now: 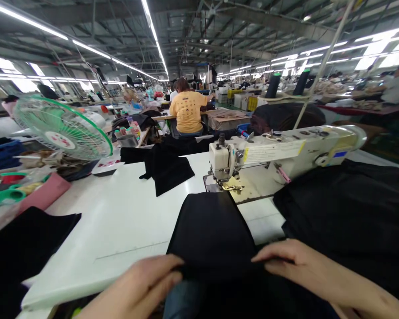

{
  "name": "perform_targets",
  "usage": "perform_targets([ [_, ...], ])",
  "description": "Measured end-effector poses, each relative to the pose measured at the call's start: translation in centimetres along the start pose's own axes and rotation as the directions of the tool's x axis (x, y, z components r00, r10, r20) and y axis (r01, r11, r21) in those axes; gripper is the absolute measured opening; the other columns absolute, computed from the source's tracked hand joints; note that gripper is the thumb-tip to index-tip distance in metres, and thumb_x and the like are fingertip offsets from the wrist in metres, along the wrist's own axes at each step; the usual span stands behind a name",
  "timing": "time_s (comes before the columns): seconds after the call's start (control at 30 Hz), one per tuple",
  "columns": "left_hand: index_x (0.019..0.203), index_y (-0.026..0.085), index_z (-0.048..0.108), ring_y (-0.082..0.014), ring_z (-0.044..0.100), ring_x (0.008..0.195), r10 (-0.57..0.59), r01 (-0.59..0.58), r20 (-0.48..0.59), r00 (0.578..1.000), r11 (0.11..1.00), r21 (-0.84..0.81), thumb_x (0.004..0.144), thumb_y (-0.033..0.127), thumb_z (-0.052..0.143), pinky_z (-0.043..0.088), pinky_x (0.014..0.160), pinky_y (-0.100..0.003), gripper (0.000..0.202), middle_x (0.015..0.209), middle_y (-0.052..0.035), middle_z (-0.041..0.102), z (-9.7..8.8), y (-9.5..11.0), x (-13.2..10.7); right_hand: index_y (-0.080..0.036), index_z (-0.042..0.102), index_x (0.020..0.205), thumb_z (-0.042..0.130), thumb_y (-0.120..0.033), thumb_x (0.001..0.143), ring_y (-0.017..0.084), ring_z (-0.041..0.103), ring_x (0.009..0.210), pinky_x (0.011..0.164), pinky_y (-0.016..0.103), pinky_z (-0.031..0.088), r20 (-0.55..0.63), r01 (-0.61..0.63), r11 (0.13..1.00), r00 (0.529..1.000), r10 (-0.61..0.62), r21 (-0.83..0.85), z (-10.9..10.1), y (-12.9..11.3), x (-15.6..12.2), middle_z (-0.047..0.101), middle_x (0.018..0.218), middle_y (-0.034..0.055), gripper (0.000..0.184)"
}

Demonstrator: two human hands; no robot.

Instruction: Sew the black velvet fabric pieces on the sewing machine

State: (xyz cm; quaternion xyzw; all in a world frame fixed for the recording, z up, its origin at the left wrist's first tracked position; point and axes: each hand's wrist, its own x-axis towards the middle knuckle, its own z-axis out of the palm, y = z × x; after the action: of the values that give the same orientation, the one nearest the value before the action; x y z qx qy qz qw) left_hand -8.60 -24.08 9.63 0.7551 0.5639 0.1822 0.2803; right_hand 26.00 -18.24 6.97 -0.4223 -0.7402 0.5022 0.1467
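A black fabric piece lies over the front edge of the white sewing table, its far end just before the needle area of the sewing machine. At its left edge, my left hand pinches the cloth between thumb and fingers. My right hand grips the opposite edge the same way. Between the two hands the cloth is spread fairly flat, and its near part hangs down toward my lap.
More black cloth is heaped right of the machine. Other black pieces lie on the table behind and at far left. A green-rimmed fan stands at left. A person in a yellow shirt sits ahead.
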Motion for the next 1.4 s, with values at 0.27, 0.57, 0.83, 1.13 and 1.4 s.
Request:
perform_targets([
  [0.27,0.075,0.02,0.058,-0.0267,0.063,0.086,-0.153,0.243,-0.274,0.949,0.911,0.334,0.088,0.027,0.055,0.047,0.077,-0.037,0.015,0.091,-0.0102,0.067,1.0,-5.1,14.7,-0.021,0.054,0.064,0.064,-0.021,0.08,0.024,0.061,0.094,0.089,0.036,0.046,-0.536,-0.036,0.973,0.839,-0.093,-0.226,0.7,3.2,13.3,0.065,0.095,0.0071,0.019],
  [0.57,0.073,0.021,0.049,-0.0189,0.06,0.074,-0.224,0.246,-0.269,0.937,0.968,0.051,0.075,0.011,0.058,0.048,0.073,-0.032,0.014,0.073,-0.0003,0.06,2.1,-7.3,16.5,-0.024,0.05,0.066,0.063,-0.028,0.076,0.022,0.058,0.075,0.075,0.035,0.048,-0.6,-0.02,0.981,0.794,-0.101,-0.192,0.9,3.7,15.0,0.06,0.076,0.0028,0.017],
  [0.83,0.091,0.019,0.069,-0.019,0.065,0.101,-0.22,-0.099,-0.228,0.948,0.479,-0.872,0.064,0.017,0.08,0.048,0.092,-0.028,0.029,0.113,-0.0046,0.072,2.3,-3.8,11.1,-0.021,0.073,0.095,0.068,-0.057,0.077,0.026,0.069,0.096,0.084,0.033,0.056,-0.703,0.19,0.975,0.709,-0.054,0.118,-0.2,4.2,9.1,0.076,0.099,0.0057,0.041],
  [1.13,0.076,0.019,0.079,-0.0209,0.065,0.097,-0.239,-0.276,-0.492,0.837,0.593,-0.757,0.079,0.035,0.077,0.048,0.091,-0.03,0.017,0.1,-0.0068,0.073,1.6,-0.4,10.7,-0.026,0.08,0.09,0.072,-0.062,0.071,0.034,0.061,0.123,0.114,0.044,0.04,-0.776,0.136,0.961,0.622,0.106,0.24,-1.1,4.5,7.6,0.075,0.116,0.0052,0.042],
  [1.4,0.077,0.022,0.079,-0.0163,0.067,0.09,-0.369,-0.336,-0.558,0.743,0.515,-0.789,0.067,0.027,0.086,0.051,0.084,-0.024,0.013,0.091,-0.0022,0.074,2.3,0.7,10.9,-0.024,0.081,0.092,0.094,-0.047,0.049,0.025,0.069,0.111,0.083,0.016,0.057,-0.664,0.313,0.642,0.614,0.425,0.7,-0.6,4.2,8.1,0.077,0.11,0.0047,0.05],
])
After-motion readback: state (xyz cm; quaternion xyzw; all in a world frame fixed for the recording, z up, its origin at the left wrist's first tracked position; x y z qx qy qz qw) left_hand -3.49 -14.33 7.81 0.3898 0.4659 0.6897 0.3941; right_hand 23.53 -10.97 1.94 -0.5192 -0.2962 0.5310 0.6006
